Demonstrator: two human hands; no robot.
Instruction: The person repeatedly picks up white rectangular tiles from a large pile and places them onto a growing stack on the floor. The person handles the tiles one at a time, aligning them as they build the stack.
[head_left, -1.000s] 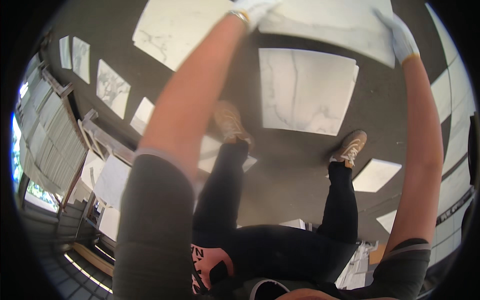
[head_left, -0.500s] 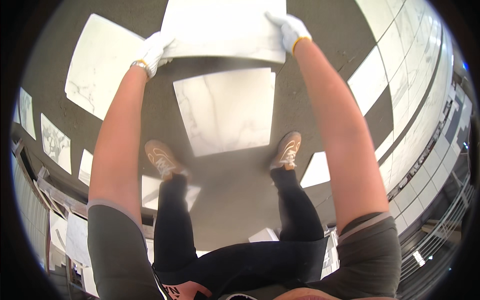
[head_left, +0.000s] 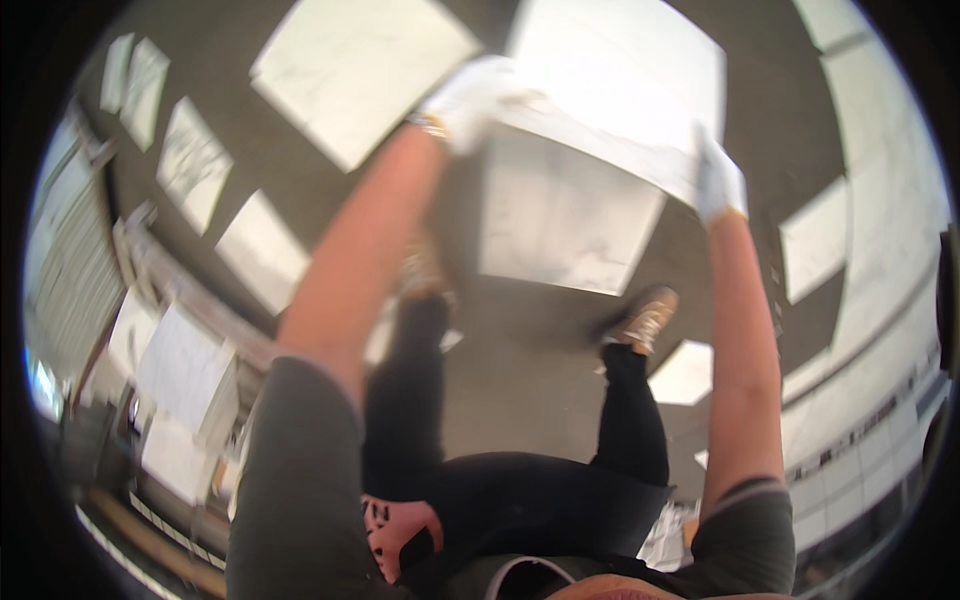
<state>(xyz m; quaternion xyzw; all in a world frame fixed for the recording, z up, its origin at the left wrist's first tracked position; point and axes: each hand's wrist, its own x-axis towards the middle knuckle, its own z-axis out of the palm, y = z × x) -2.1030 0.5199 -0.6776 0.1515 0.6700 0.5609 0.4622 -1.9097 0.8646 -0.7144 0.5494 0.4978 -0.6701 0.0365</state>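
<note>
- You have the white tile (head_left: 630, 85) up off the floor (head_left: 520, 400), out in front of you, tilted so its right side sits lower in view.
- Your left hand (head_left: 475, 100), in a white glove, is on the tile's lower left corner; its fingers are clamped on that edge, though blur hides how each one lies.
- Your right hand (head_left: 720, 180), gloved in white too, has its fingers clamped on the tile's lower right corner, the thumb lying along the face.
- Right below, a grey-veined tile (head_left: 560, 220) lies on the floor, its far edge covered by the one you hold, its upper part in shade.
- Over to your left, a large pale tile (head_left: 360, 75) lies flat, just beyond your left hand.
- Farther left, a dark-veined tile (head_left: 195, 165) and another pale tile (head_left: 262, 250) lie apart from each other.
- Out right, a white tile (head_left: 815, 240) lies near the long row of pale tiles (head_left: 885, 170).
- Your feet stand apart: the right tan shoe (head_left: 650, 318) is near a small white tile (head_left: 685, 372), while the left shoe (head_left: 422, 270) is badly blurred.
</note>
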